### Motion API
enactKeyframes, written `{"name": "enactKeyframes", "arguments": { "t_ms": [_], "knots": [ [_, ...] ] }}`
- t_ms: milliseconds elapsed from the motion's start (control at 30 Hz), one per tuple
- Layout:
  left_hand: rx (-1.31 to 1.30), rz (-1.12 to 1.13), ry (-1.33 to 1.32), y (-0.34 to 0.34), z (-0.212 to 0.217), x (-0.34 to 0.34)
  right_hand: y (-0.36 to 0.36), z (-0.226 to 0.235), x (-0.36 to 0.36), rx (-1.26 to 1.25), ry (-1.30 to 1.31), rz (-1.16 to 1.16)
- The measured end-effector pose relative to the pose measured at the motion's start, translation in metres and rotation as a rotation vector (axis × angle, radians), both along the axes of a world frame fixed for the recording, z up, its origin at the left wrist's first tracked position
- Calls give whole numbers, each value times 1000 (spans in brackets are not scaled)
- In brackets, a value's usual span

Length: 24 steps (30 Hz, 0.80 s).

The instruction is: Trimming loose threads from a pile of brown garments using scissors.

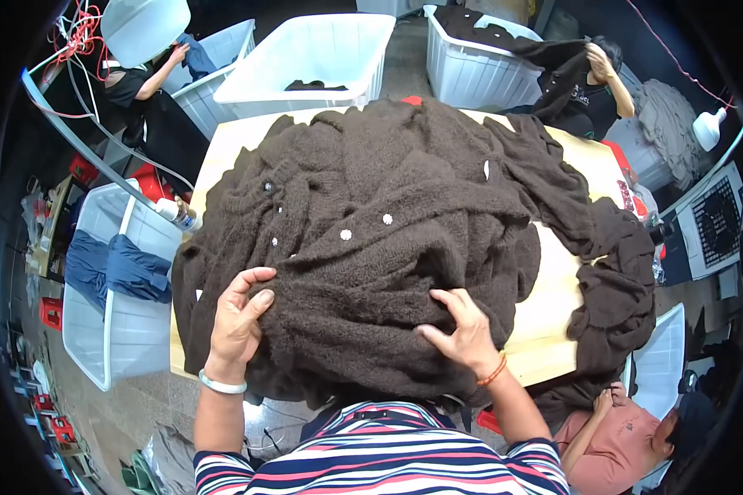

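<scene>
A dark brown fuzzy knit cardigan lies in front of me on top of a heap of similar brown knitwear. Two pale, shiny buttons show along its slanting front band. At the cardigan's left side is my left hand, thumb and forefinger apart with no cloth visible between them. My right hand rests against the cardigan's right side, its thumb and fingers spread over the knit. Folds of cloth hide part of the fingertips.
The heap covers most of a pale wooden table. White plastic tubs stand behind it, and another tub with blue cloth is at left. A small bottle is by the left edge. Three other people work around the table, one at near right.
</scene>
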<state>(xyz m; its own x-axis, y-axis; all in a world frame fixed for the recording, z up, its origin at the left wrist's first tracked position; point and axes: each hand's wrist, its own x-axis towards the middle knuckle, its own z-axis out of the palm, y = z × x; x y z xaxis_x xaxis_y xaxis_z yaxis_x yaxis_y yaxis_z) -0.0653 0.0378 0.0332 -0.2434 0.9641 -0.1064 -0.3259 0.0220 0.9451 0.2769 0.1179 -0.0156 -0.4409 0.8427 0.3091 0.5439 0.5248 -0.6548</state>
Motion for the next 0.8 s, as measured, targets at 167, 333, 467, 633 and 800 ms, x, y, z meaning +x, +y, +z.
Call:
{"name": "enactKeyframes", "arguments": {
  "t_ms": [167, 333, 467, 633, 800],
  "knots": [
    [5, -9, -44, -2, -9, 0, -7, -36, 6, -145, -121, 100],
    [32, -6, -36, -4, -4, 4, 1, 10, 28, -660, 354, 201],
    [123, -5, 149, -16, -5, 9, 55, 78, 76, -15, 528, -61],
    [178, -68, 478, -21, 2, 32, 98, 117, 50, 470, -333, -269],
    [93, 7, 359, -27, -4, 45, 57, 88, -20, 48, 8, 145]
  ]
}}
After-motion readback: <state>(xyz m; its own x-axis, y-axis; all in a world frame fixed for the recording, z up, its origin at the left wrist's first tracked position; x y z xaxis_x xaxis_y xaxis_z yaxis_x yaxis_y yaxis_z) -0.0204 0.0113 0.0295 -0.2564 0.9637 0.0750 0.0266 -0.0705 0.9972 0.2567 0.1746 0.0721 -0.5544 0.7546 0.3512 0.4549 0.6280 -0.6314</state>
